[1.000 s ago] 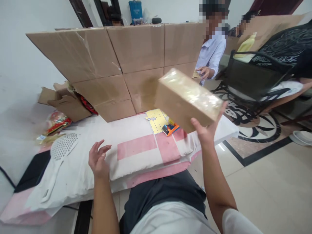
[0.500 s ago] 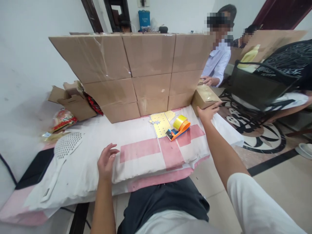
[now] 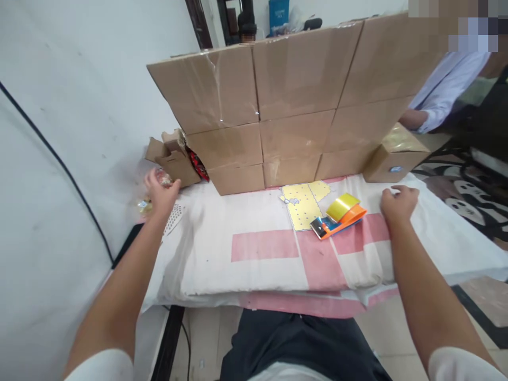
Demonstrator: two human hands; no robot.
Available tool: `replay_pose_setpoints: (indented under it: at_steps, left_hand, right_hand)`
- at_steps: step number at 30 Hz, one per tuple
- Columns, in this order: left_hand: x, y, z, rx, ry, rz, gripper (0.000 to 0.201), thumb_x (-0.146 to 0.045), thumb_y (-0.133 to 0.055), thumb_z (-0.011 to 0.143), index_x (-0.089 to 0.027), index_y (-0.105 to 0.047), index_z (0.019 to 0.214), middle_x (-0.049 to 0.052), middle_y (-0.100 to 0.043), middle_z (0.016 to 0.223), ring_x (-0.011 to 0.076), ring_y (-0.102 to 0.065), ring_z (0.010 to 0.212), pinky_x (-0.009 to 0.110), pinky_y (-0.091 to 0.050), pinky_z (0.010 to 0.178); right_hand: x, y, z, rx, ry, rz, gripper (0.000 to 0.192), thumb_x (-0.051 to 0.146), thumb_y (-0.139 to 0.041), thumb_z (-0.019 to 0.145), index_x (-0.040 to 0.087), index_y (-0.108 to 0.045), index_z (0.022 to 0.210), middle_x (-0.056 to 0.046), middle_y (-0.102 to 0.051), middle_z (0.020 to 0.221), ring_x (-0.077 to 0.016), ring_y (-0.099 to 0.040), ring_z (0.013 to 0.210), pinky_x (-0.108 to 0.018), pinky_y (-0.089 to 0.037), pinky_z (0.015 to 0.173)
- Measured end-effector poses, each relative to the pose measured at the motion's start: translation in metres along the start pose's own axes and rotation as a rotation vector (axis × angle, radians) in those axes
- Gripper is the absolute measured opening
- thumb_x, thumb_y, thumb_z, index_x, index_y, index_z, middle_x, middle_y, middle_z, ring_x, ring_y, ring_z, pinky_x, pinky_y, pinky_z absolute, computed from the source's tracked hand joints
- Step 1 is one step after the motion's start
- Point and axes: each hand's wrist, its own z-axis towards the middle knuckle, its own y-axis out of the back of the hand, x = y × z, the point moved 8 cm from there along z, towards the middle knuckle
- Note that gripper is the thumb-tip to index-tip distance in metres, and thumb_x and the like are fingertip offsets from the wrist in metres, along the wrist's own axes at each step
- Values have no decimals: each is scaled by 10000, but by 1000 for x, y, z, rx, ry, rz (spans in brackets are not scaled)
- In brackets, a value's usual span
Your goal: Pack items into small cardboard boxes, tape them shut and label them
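Observation:
My left hand [image 3: 161,193] is at the far left over a red-and-clear plastic packet [image 3: 163,178]. Its thumb and fingers are apart, with part of the packet showing between them; whether they touch it I cannot tell. On the right, my right hand [image 3: 400,203] hovers or rests at the cloth, fingers loosely bent and apart, holding nothing. Just beyond it sits a small closed cardboard box [image 3: 392,161] with tape on top. An orange tape dispenser [image 3: 339,217] with a yellow tape roll lies between my hands.
A wall of stacked cardboard boxes [image 3: 296,114] stands along the back of the cloth-covered table [image 3: 210,264]. An open carton [image 3: 178,164] is at its left end. A perforated white scoop [image 3: 173,218] lies partly behind my left arm. Another person's sleeve [image 3: 452,84] shows at right.
My right hand has let go of the small box and drawn back toward me. My left hand has reached forward and left to the packet. The view has turned left.

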Motion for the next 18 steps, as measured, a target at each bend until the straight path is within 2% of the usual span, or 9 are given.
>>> replay_pose_setpoints:
  at_steps: [1,2,4,7,9,11,13,15,18]
  left_hand:
    - [1,-3,27,-10,-19,54,842,-187,-898,620,19,-501,1334,284,-363,1574,376,-411,1465,549,-339,1239]
    - [2,-10,49,32,-27,100,761,-175,-893,621,17,-535,1264,266,-363,1578,390,-372,1490,563,-295,1256]
    - [7,-29,79,145,23,181,444,-130,-821,683,4,-608,1049,200,-517,1441,381,-466,1419,592,-308,1233]
    - [10,-37,95,177,116,246,55,-39,-650,765,-16,-621,805,98,-650,1053,303,-631,1168,626,-390,1157]
    - [3,-22,88,104,114,254,68,-6,-585,763,-19,-644,795,64,-621,933,264,-637,1082,638,-408,1134]
    - [-10,8,60,16,74,252,149,-15,-558,765,-38,-680,848,47,-588,897,229,-619,1039,610,-433,1125]
    - [-30,50,8,-65,1,218,160,-85,-563,793,-98,-699,877,41,-576,895,203,-603,995,548,-484,1095]
    - [-53,94,-66,-129,-111,67,66,-196,-635,786,-186,-692,819,38,-583,898,223,-603,969,540,-523,1056]
    - [-58,162,-178,-319,-23,-98,58,-293,-647,772,-301,-657,715,33,-593,937,287,-598,1067,566,-471,1116]
  right_hand:
    - [0,-1,2,0,-5,1,420,178,-662,846,57,-731,1242,-273,-582,1309,-297,-677,980,-405,-486,1086]
    - [1,-1,3,4,3,-1,418,170,-669,845,61,-734,1244,-269,-584,1298,-300,-680,986,-410,-478,1100]
    - [3,-2,4,10,15,4,420,159,-682,836,70,-736,1243,-264,-582,1292,-301,-690,979,-421,-481,1103]
    - [6,3,0,-3,0,47,418,150,-675,819,83,-739,1227,-267,-577,1320,-304,-706,937,-447,-533,1040]
    - [9,13,-5,-60,5,86,380,130,-630,819,97,-753,1177,-263,-614,1282,-320,-708,961,-468,-565,975]
    - [16,30,-10,-168,63,109,354,109,-563,829,127,-765,1120,-240,-675,1166,-333,-699,1022,-485,-572,932]
    - [26,52,-16,-294,156,132,343,109,-519,843,170,-771,1067,-213,-711,1043,-328,-688,1062,-495,-558,923]
    - [40,74,-26,-403,241,185,281,167,-546,866,213,-768,1032,-204,-722,998,-314,-688,1047,-503,-540,913]
    - [83,110,-63,-524,462,377,213,395,-596,927,253,-746,978,-175,-722,927,-311,-689,984,-544,-515,911]
